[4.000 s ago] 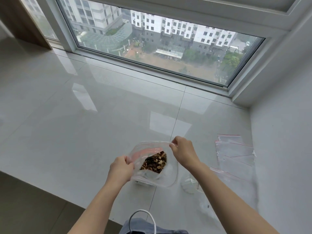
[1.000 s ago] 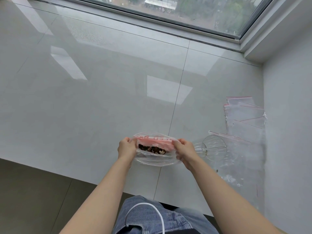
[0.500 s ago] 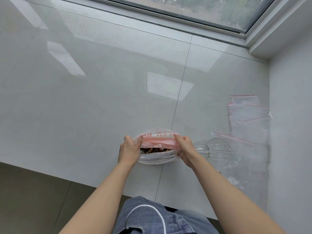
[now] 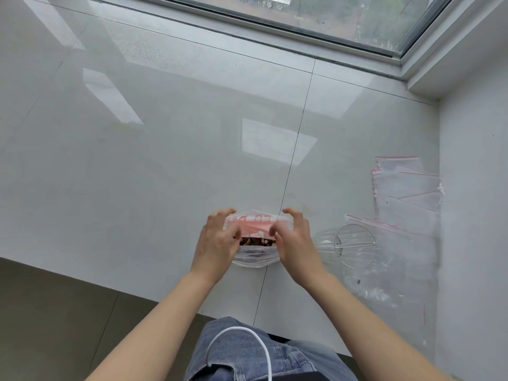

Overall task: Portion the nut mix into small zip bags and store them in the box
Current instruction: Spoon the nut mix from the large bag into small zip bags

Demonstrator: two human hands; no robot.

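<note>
- We see the left hand (image 4: 217,237) and right hand (image 4: 295,239) both pinching the nut bag's (image 4: 254,253) pink top.
- It sits near the ledge's (image 4: 137,160) front edge, empty zip bags (image 4: 406,188) toward the right edge.

The single head-worn camera looks steeply down and forward from above the person's lap, close over both hands, across a glossy tiled ledge (image 4: 137,166) toward the window (image 4: 343,20) at the frame's top edge.

Soft window (image 4: 343,17) daylight, glossy glare, perhaps edge-warped.
</note>
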